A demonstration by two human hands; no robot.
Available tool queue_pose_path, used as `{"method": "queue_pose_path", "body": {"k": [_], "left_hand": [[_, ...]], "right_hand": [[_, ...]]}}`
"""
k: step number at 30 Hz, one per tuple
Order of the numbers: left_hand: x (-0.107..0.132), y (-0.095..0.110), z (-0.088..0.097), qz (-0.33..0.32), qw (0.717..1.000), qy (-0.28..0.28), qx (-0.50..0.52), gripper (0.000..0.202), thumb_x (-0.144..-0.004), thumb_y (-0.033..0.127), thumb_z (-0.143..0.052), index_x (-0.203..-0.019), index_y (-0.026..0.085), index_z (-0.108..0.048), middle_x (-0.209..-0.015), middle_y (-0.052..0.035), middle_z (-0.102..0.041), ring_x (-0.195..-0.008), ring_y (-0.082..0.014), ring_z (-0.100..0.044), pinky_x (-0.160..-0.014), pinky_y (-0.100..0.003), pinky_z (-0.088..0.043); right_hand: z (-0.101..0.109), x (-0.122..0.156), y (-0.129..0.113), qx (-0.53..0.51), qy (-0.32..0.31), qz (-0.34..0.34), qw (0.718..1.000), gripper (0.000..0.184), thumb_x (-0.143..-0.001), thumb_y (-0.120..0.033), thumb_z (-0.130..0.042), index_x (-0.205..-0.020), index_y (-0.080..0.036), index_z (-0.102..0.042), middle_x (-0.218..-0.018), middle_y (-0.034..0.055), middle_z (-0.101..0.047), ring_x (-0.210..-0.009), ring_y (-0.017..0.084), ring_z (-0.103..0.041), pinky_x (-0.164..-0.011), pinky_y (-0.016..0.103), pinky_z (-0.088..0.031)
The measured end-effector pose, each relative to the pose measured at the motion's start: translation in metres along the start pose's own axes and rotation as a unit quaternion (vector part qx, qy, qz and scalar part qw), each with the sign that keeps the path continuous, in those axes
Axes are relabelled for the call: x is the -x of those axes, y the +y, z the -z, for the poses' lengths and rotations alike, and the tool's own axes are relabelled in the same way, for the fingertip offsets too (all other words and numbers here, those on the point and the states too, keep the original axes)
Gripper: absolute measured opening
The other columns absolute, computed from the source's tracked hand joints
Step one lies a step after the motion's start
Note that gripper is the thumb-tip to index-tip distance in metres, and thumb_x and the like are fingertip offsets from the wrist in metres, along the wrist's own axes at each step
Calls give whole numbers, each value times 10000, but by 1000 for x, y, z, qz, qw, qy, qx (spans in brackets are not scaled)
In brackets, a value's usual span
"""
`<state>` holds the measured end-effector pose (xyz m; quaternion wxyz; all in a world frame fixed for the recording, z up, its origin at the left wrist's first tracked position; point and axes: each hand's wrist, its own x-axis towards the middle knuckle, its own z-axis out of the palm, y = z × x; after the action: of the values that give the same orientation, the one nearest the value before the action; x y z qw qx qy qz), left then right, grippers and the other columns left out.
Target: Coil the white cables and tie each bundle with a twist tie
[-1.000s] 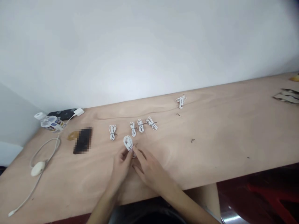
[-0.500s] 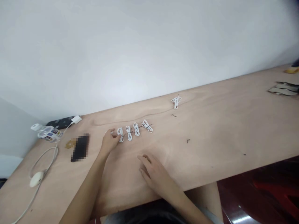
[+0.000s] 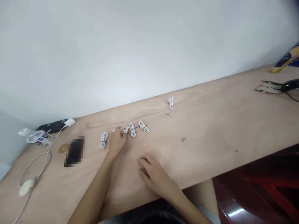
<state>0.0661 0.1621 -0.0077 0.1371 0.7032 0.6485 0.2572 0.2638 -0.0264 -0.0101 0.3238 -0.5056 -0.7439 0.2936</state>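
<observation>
My left hand (image 3: 116,142) rests among a row of small white coiled cables tied with dark wire, and a white cable tip shows past its fingers. One coil (image 3: 104,140) lies to its left, and several more (image 3: 132,130) lie to its right. Whether the hand holds anything is hidden. My right hand (image 3: 151,174) lies nearer the table's front edge on the bare plywood, holding nothing. Another tied coil (image 3: 171,102) lies farther off near the wall.
The plywood table (image 3: 198,130) runs along a white wall. At the left are a blurred dark object (image 3: 74,151), a plastic bottle (image 3: 38,138), a power strip (image 3: 52,126) and a white cable with a round white part (image 3: 26,188). Metal strips (image 3: 268,89) and a black device (image 3: 289,85) lie far right.
My hands have parted. The coil they held together now seems set down in the row. My left hand has moved onto the row, my right has drawn back, and the view has swung.
</observation>
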Motion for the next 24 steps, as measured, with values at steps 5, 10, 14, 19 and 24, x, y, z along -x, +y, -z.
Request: {"method": "queue_pose_path", "body": {"k": [5,10,14,19,24], "left_hand": [[11,-8,14,6,997,4,78,336,-878,322,-661,-1153,147,-741,-1036,-118,-769,-982,-298,-699,-930,-398,-520],[60,1,32,19,982,-4,189,329,-916,438,-664,-1055,150,-746,-929,-76,-759,-818,-231,-712,-734,-310,-552],[114,21,39,60,941,-63,328,299,-869,428,-766,-998,158,-780,-908,-82,-783,-840,-245,-733,-715,-296,-566],[157,42,42,100,900,-111,410,318,-859,411,-808,-1076,180,-808,-1023,-102,-805,-919,-260,-738,-769,-307,-581],[169,44,42,93,890,-128,427,295,-888,413,-793,-1082,193,-819,-987,-93,-803,-897,-255,-726,-792,-316,-578]], "right_hand": [[-4,3,1,18,14,17,1000,374,-965,-91,-579,-1308,-233,-632,-1251,113,-636,-1190,305,-596,-1042,504,-546],[-6,5,8,-54,54,22,997,425,-999,-129,-552,-1401,-262,-595,-1312,116,-634,-1217,287,-619,-1053,485,-557],[-5,2,10,-110,121,43,986,373,-1040,-194,-539,-1396,-281,-611,-1292,110,-649,-1186,265,-639,-1037,454,-563],[-1,-9,-1,-157,150,30,976,318,-1009,-269,-638,-1323,-259,-685,-1232,112,-670,-1128,265,-643,-991,435,-561],[-2,-14,-7,-287,117,-35,950,150,-1000,-304,-661,-1015,-226,-788,-988,61,-742,-933,220,-656,-861,360,-533]]}}
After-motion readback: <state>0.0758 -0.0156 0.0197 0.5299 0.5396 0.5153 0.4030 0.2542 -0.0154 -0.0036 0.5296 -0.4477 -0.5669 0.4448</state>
